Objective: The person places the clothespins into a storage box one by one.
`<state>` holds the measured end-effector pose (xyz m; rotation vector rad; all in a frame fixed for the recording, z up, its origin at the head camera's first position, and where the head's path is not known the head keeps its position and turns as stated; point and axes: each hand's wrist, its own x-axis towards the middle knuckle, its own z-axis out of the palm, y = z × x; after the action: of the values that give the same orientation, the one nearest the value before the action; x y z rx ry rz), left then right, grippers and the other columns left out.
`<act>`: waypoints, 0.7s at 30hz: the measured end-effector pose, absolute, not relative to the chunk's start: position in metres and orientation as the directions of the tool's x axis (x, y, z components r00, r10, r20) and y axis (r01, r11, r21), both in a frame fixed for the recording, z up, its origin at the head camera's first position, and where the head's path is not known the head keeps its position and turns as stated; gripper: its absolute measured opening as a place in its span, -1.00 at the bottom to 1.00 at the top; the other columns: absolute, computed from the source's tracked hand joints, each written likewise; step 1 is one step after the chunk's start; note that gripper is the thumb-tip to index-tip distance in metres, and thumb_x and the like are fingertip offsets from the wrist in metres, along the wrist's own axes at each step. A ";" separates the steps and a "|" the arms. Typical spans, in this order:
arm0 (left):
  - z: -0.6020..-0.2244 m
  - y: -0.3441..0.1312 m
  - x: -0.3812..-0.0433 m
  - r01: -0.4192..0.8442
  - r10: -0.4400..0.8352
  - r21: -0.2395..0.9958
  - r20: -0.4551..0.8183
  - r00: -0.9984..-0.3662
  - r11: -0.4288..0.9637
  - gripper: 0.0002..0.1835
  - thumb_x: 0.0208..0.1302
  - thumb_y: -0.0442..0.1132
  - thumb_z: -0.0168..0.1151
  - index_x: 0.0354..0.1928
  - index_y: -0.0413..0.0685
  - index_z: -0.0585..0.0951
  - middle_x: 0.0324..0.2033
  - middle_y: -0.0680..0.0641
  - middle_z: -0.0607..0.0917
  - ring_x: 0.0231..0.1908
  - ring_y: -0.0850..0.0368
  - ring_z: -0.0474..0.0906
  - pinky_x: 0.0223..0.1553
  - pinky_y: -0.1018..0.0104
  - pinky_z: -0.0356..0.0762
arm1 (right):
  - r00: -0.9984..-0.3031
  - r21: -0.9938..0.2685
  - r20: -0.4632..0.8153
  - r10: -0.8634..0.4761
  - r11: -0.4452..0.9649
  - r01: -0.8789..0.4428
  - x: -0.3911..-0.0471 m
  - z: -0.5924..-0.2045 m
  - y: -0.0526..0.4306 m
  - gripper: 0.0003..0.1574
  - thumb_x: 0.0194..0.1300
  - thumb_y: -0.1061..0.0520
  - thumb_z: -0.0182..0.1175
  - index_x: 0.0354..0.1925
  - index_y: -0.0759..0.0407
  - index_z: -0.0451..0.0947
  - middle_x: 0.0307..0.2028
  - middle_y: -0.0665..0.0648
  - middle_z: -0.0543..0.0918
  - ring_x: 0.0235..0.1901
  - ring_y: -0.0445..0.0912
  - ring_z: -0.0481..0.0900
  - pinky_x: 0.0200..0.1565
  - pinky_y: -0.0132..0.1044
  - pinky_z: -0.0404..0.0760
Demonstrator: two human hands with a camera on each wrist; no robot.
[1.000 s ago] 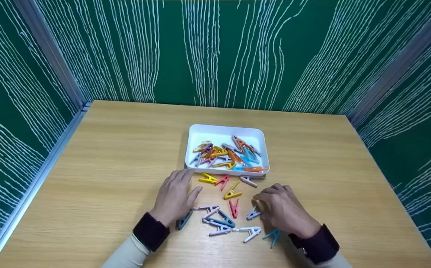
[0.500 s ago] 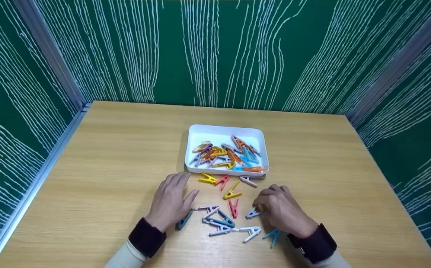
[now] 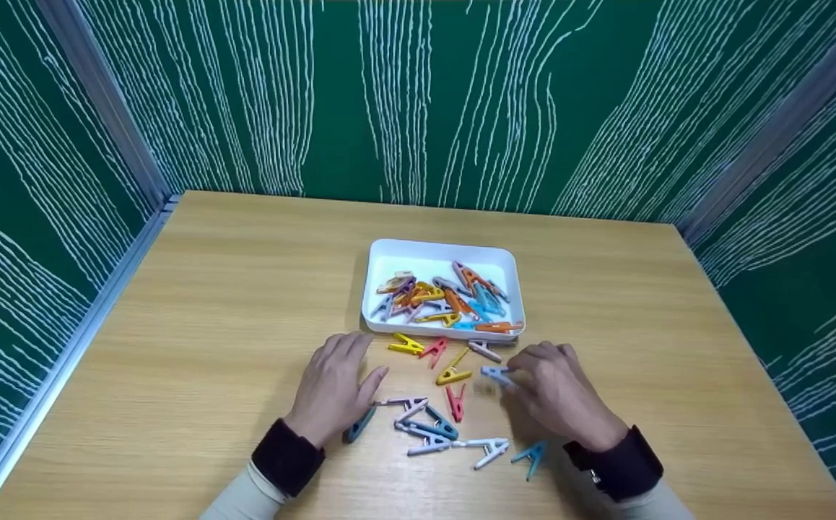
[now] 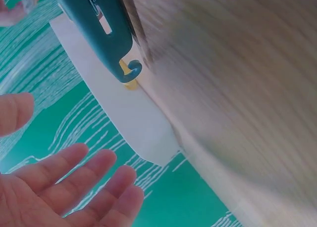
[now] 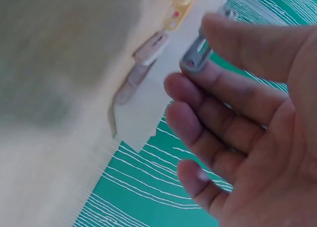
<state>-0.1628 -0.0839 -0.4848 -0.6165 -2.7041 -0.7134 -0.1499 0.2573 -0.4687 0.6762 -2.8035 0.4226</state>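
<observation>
My right hand [image 3: 561, 393] pinches a grey-blue clothespin [image 3: 494, 373] between thumb and index finger. In the right wrist view that clothespin [image 5: 198, 53] shows close to the thumb, the other fingers loosely curled. My left hand [image 3: 335, 390] lies over the table with relaxed, spread fingers and holds nothing. A dark teal clothespin [image 3: 359, 425] is under its thumb side and looms large in the left wrist view. Between the hands, pale lilac, teal and white clothespins [image 3: 429, 442] lie end to end in a bent row. A light blue clothespin [image 3: 530, 456] lies nearer the right wrist.
Beyond the hands stands a white tray [image 3: 375, 278] holding many mixed clothespins. Before it lie yellow [image 3: 407, 344], red [image 3: 433, 351] and lilac clothespins [image 3: 485, 351], with another yellow one [image 3: 454, 374] and a red one [image 3: 455, 403] closer in. Green patterned panels [image 3: 331, 94] enclose the table.
My right hand has lifted the grey-blue clothespin and moved it away from me, toward the tray. The left hand drew back slightly earlier and now stays nearly still.
</observation>
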 end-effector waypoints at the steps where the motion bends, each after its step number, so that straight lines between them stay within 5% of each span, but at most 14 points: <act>1: -0.484 -0.084 -0.163 0.463 0.330 0.402 0.357 -0.874 0.790 -0.41 0.44 0.03 0.26 0.30 -0.27 0.54 0.19 -0.26 0.63 0.22 -0.18 0.52 0.28 -0.11 0.46 | -0.872 -0.228 0.296 -0.390 0.857 -0.462 -0.152 -0.467 0.257 -0.74 0.09 0.19 0.56 -0.21 0.15 0.74 -0.25 0.04 0.74 -0.18 -0.01 0.60 -0.08 -0.03 0.38; 12: -0.486 -0.082 -0.162 0.448 0.332 0.396 0.327 -0.884 0.801 -0.40 0.43 0.05 0.27 0.30 -0.25 0.54 0.19 -0.26 0.62 0.22 -0.19 0.51 0.29 -0.11 0.45 | -0.901 -0.265 0.363 -0.238 0.900 -0.345 -0.192 -0.450 0.252 -0.70 0.21 0.15 0.46 -0.12 0.30 0.72 -0.16 0.26 0.74 -0.07 0.21 0.59 -0.03 0.11 0.37; 21: -0.487 -0.080 -0.162 0.449 0.336 0.377 0.330 -0.882 0.810 -0.42 0.43 0.05 0.28 0.27 -0.25 0.56 0.18 -0.26 0.63 0.23 -0.20 0.50 0.29 -0.12 0.45 | -0.952 -0.231 0.279 -0.129 0.953 -0.197 -0.242 -0.445 0.250 -0.56 0.30 0.08 0.43 0.01 0.38 0.69 -0.07 0.36 0.72 0.00 0.27 0.56 0.05 0.17 0.37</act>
<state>-0.1624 -0.0798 -0.4867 -0.6067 -2.7479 -0.6633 -0.2424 0.2502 -0.4453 0.2410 -2.8431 0.3741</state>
